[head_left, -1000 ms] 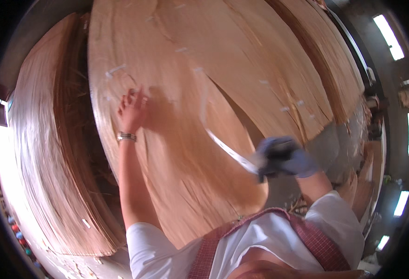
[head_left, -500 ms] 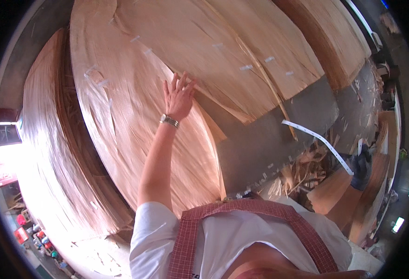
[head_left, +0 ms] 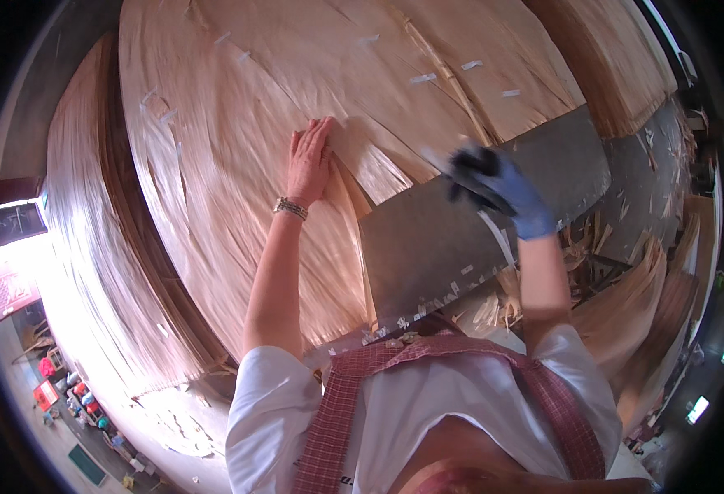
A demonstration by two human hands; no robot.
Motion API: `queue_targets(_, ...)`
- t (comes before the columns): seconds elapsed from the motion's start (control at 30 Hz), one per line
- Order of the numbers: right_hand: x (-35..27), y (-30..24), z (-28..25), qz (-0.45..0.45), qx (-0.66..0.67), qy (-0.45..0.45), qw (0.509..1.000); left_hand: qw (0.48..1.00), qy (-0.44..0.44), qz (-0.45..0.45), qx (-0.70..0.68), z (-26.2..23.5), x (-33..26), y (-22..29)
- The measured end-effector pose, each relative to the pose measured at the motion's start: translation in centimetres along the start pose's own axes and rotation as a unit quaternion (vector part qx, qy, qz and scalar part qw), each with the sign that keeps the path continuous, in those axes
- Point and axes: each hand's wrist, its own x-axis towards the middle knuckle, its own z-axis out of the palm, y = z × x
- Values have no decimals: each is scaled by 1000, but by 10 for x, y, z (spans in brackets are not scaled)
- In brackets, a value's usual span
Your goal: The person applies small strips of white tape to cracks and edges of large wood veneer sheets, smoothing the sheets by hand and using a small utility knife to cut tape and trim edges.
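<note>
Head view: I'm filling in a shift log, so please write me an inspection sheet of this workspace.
Surface: grey flat top, partly covered by sheets.
Job's things: thin wood-like sheets bearing white tape pieces; a white strip beside the right hand.
Clutter: small white bits along the near edge; ragged scraps just past it.
Hands: left hand bare, flat on a sheet; right hand gloved, motion-blurred, grip unclear.
Cables: nothing seen.
Surroundings: layered stack at left, another stack at upper right; colourful small items at far left.
</note>
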Motion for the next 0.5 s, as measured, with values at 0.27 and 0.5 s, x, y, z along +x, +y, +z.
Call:
queue_targets(0.27,144,25,64,41,-68,-110,991,987,98,-52,-117,23,-40,24)
queue_targets(0.5,158,74,57,103,-83,-102,986,972,177,-152,-29,35,-84,69)
